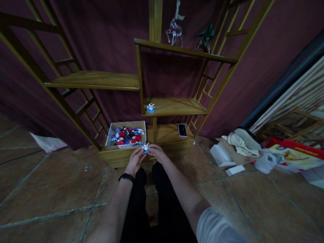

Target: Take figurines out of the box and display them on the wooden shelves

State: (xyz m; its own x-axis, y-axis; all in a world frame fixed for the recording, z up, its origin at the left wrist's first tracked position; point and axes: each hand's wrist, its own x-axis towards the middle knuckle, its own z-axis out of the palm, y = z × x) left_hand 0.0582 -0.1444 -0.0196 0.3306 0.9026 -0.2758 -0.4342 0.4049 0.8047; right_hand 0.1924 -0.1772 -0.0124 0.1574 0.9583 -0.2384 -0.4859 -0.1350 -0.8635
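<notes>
Both my hands meet in front of a low wooden shelf unit. My left hand and my right hand pinch a small blue and white figurine between their fingertips. Just behind it, a white box on the bottom shelf holds several small red, blue and white figurines. Another such figurine stands alone on the middle shelf. A black band circles my left wrist.
A phone lies on the bottom shelf at right. A glass deer and a dark green ornament stand on the top shelf. Cloth, white blocks and a plastic bag lie on the tiled floor at right; paper at left.
</notes>
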